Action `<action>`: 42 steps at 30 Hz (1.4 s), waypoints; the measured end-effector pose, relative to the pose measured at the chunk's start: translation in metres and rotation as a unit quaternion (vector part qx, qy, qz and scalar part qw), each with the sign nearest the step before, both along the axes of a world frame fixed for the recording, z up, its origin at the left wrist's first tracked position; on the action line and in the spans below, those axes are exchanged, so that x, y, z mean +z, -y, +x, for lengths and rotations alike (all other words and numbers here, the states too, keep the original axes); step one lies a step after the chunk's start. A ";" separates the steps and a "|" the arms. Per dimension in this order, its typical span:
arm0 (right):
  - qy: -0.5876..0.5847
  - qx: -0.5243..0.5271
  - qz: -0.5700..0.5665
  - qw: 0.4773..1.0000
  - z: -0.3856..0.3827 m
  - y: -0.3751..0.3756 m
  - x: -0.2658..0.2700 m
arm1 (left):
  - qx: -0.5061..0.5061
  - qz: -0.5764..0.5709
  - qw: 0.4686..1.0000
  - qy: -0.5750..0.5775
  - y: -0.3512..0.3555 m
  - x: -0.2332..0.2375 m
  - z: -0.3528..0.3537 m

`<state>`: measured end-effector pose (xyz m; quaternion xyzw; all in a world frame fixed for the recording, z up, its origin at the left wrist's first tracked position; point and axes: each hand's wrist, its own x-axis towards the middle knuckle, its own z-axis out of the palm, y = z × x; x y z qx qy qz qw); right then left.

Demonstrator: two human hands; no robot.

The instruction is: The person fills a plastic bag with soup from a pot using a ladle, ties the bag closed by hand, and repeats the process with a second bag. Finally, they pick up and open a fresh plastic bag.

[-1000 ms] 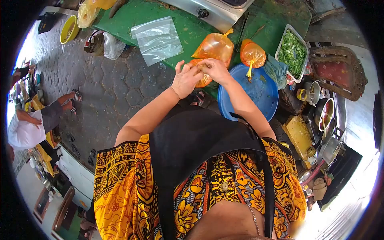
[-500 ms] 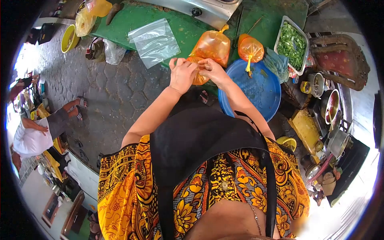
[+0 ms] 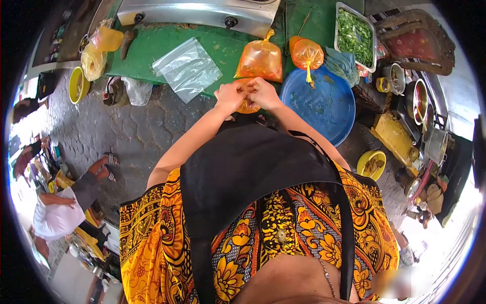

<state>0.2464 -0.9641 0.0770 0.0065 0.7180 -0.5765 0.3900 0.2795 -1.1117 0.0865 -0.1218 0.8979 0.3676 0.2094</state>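
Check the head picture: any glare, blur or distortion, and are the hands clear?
Head view, overall: strong fisheye bending, black corners; head view, lower right: blown-out white glare and a blurred patch; head view, centre: left hand and right hand well lit, reasonably sharp; shine streaks the clear bag.

A second stove knob [image 3: 138, 19] and the whole right-hand yellow bowl [image 3: 371, 165] have come into view

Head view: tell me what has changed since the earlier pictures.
The view has turned, bringing a second stove knob into sight. The left hand and right hand have drawn slightly closer together. Both keep their grip on the small orange bag; the clear bag and blue tub stay in place.
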 end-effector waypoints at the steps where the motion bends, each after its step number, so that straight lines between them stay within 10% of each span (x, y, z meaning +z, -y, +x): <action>1: 0.004 -0.025 0.012 1.000 0.002 0.002 -0.005 | -0.003 0.006 1.000 0.005 0.000 0.001 -0.001; 11: -0.246 -0.159 0.104 0.950 0.040 0.022 -0.017 | -0.117 -0.076 0.988 0.063 0.005 0.012 -0.010; 21: -0.246 -0.240 0.132 0.930 0.039 0.030 -0.026 | -0.122 -0.183 0.975 0.043 -0.002 0.029 -0.004; 35: 0.092 -0.234 -0.106 0.962 0.021 0.016 -0.018 | -0.146 -0.113 0.962 -0.199 0.006 0.001 0.007; 42: 0.120 -0.261 -0.151 0.946 0.022 0.003 -0.007 | -0.088 -0.033 0.989 -0.117 0.001 -0.005 -0.001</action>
